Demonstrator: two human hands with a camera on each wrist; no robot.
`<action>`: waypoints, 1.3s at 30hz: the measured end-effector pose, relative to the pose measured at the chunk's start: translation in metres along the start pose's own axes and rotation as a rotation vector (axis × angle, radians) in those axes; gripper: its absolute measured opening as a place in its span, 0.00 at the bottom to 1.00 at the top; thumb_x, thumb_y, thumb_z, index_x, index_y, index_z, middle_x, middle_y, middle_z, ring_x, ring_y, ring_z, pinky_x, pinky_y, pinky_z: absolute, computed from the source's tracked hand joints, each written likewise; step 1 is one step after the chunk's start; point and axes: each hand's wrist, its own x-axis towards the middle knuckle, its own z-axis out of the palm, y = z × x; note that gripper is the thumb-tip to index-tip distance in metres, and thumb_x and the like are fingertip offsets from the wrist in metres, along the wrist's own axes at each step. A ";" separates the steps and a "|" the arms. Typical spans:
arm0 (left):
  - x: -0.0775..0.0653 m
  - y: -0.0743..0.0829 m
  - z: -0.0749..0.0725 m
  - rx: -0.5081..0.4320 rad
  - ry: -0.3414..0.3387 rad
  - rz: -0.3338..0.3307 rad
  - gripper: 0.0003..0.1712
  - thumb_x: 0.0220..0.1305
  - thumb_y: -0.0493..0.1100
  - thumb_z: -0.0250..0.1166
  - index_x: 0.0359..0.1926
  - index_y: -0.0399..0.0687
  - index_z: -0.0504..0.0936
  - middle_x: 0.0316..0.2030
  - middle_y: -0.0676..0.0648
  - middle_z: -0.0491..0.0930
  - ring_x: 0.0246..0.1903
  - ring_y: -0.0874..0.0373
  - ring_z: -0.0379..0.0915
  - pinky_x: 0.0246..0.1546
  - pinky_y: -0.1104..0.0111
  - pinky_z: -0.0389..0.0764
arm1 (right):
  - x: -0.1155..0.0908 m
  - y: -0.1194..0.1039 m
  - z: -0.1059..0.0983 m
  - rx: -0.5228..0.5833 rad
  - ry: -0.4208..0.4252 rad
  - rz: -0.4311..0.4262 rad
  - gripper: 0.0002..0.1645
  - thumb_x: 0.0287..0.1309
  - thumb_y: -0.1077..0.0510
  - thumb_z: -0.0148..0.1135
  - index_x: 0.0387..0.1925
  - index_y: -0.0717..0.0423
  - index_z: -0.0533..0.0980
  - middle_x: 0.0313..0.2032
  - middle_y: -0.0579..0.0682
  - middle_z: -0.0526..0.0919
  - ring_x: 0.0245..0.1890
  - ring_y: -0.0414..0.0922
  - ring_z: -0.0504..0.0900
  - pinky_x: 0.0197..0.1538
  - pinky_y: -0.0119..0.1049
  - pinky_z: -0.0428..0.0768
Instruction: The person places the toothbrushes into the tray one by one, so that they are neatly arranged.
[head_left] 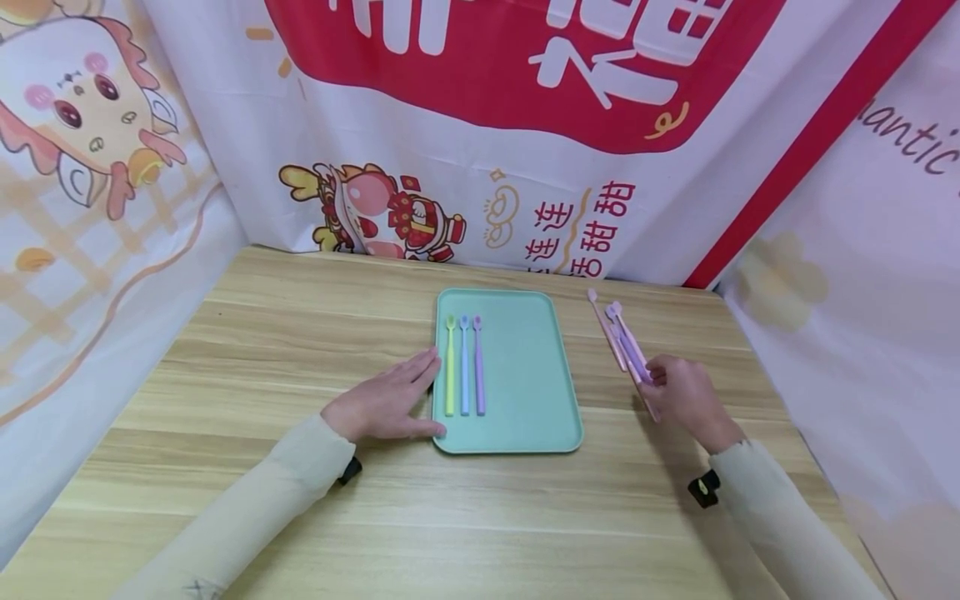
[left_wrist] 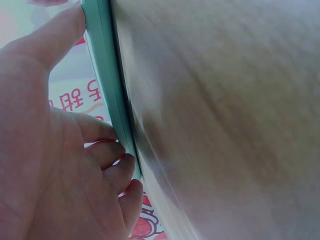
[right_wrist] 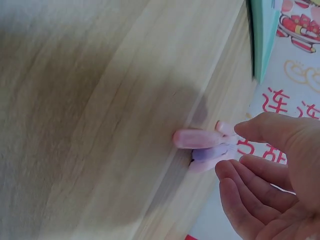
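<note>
My left hand [head_left: 393, 398] rests with spread fingers along the left edge of a mint-green tray [head_left: 525, 367]; its fingertips [left_wrist: 131, 186] touch the rim. On the tray's left part lie a yellow toothbrush [head_left: 450, 367], a blue toothbrush [head_left: 465, 367] and a purple toothbrush [head_left: 480, 367], side by side with heads pointing away. To the right, my right hand [head_left: 686, 398] is at the lower part of another purple toothbrush [right_wrist: 207, 153]. Its thumb and fingers stand parted around that brush. A pink toothbrush [right_wrist: 192, 138] lies against it, and another pink toothbrush [head_left: 606, 332] is just left.
The wooden table [head_left: 300, 333] has printed cloths hanging at its back [head_left: 480, 150] and sides. Black wrist straps show on the left [head_left: 350, 472] and right [head_left: 703, 490] sleeves. The tray's right half is bare surface.
</note>
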 end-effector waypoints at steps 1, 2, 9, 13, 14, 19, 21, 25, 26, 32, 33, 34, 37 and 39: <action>0.000 0.000 0.000 0.003 -0.003 -0.003 0.64 0.69 0.72 0.63 0.84 0.35 0.45 0.86 0.37 0.39 0.86 0.42 0.38 0.85 0.47 0.50 | 0.001 0.001 0.000 -0.001 -0.005 0.008 0.17 0.63 0.64 0.72 0.50 0.71 0.83 0.42 0.66 0.90 0.38 0.53 0.90 0.37 0.44 0.91; 0.001 0.000 0.000 0.002 -0.004 -0.005 0.64 0.69 0.72 0.63 0.84 0.35 0.44 0.86 0.37 0.39 0.86 0.42 0.38 0.85 0.47 0.50 | 0.003 0.003 0.000 -0.002 -0.010 0.014 0.17 0.63 0.64 0.72 0.50 0.71 0.83 0.42 0.66 0.90 0.39 0.54 0.90 0.38 0.44 0.91; 0.001 0.000 -0.001 0.003 -0.007 -0.008 0.65 0.68 0.73 0.63 0.84 0.36 0.44 0.86 0.38 0.38 0.86 0.43 0.37 0.85 0.48 0.50 | 0.013 0.011 0.002 -0.009 -0.028 0.024 0.16 0.62 0.67 0.70 0.50 0.71 0.83 0.42 0.66 0.90 0.40 0.53 0.89 0.41 0.46 0.91; 0.000 0.001 -0.002 0.001 -0.007 -0.005 0.65 0.69 0.73 0.63 0.84 0.36 0.44 0.86 0.37 0.39 0.86 0.42 0.38 0.85 0.47 0.50 | 0.018 0.014 0.003 -0.025 -0.041 0.028 0.15 0.61 0.66 0.70 0.49 0.71 0.84 0.43 0.65 0.90 0.41 0.54 0.90 0.45 0.49 0.91; 0.000 0.001 -0.002 0.001 -0.007 -0.006 0.65 0.69 0.73 0.63 0.84 0.36 0.44 0.86 0.37 0.39 0.86 0.42 0.38 0.85 0.47 0.50 | 0.019 0.015 0.003 -0.030 -0.044 0.027 0.15 0.61 0.66 0.70 0.48 0.71 0.84 0.42 0.65 0.90 0.41 0.54 0.90 0.46 0.49 0.91; 0.000 0.001 -0.002 -0.001 -0.005 -0.005 0.64 0.69 0.73 0.63 0.84 0.35 0.45 0.86 0.36 0.40 0.86 0.41 0.38 0.85 0.47 0.51 | 0.025 0.018 0.003 -0.050 -0.068 0.004 0.12 0.61 0.65 0.72 0.44 0.69 0.84 0.40 0.63 0.90 0.40 0.55 0.89 0.47 0.52 0.90; 0.000 0.001 -0.002 -0.006 -0.003 -0.005 0.64 0.69 0.73 0.63 0.84 0.35 0.45 0.86 0.36 0.40 0.86 0.41 0.39 0.84 0.46 0.51 | 0.027 0.017 0.003 -0.062 -0.078 -0.007 0.12 0.61 0.65 0.73 0.43 0.69 0.85 0.40 0.63 0.90 0.40 0.55 0.89 0.48 0.53 0.89; -0.001 0.001 -0.002 -0.013 -0.004 -0.008 0.65 0.68 0.73 0.63 0.84 0.35 0.45 0.86 0.36 0.40 0.86 0.41 0.39 0.85 0.46 0.51 | 0.032 0.013 0.003 -0.089 -0.115 0.014 0.10 0.61 0.64 0.73 0.41 0.67 0.85 0.39 0.61 0.90 0.40 0.54 0.87 0.49 0.53 0.87; -0.001 0.001 -0.002 -0.014 -0.004 -0.008 0.65 0.68 0.73 0.63 0.84 0.35 0.45 0.86 0.36 0.40 0.86 0.41 0.39 0.85 0.46 0.51 | 0.032 0.012 0.003 -0.101 -0.119 0.012 0.08 0.61 0.63 0.73 0.40 0.66 0.86 0.38 0.60 0.90 0.39 0.53 0.87 0.48 0.54 0.87; -0.002 0.001 -0.002 -0.009 -0.002 -0.005 0.65 0.69 0.73 0.63 0.84 0.35 0.45 0.86 0.36 0.39 0.86 0.41 0.38 0.85 0.46 0.51 | 0.032 0.012 0.005 -0.135 -0.105 -0.003 0.07 0.59 0.61 0.74 0.32 0.63 0.87 0.32 0.57 0.90 0.36 0.52 0.86 0.47 0.54 0.85; -0.002 0.001 -0.002 -0.009 -0.002 -0.004 0.65 0.69 0.72 0.63 0.84 0.35 0.45 0.86 0.36 0.39 0.86 0.41 0.39 0.85 0.46 0.51 | 0.032 0.013 0.006 -0.128 -0.104 0.004 0.08 0.59 0.61 0.74 0.33 0.64 0.87 0.33 0.57 0.91 0.36 0.52 0.86 0.47 0.54 0.85; -0.002 0.001 -0.002 -0.009 -0.002 -0.003 0.64 0.69 0.72 0.63 0.84 0.35 0.45 0.86 0.36 0.39 0.86 0.41 0.38 0.85 0.46 0.51 | 0.032 0.014 0.007 -0.118 -0.107 0.010 0.09 0.59 0.60 0.75 0.33 0.64 0.87 0.34 0.58 0.91 0.36 0.52 0.86 0.47 0.54 0.85; -0.003 0.001 -0.001 -0.012 -0.004 -0.002 0.64 0.69 0.72 0.63 0.84 0.34 0.45 0.86 0.36 0.39 0.86 0.41 0.38 0.85 0.46 0.51 | 0.031 0.016 0.008 -0.087 -0.117 0.048 0.12 0.60 0.58 0.74 0.36 0.66 0.88 0.35 0.59 0.91 0.36 0.51 0.86 0.44 0.49 0.85; -0.003 0.001 -0.001 -0.012 -0.006 -0.003 0.64 0.69 0.72 0.63 0.84 0.34 0.45 0.86 0.36 0.39 0.86 0.41 0.38 0.85 0.46 0.50 | 0.031 0.018 0.008 -0.058 -0.128 0.079 0.13 0.62 0.57 0.74 0.38 0.66 0.89 0.35 0.58 0.91 0.35 0.50 0.86 0.40 0.44 0.84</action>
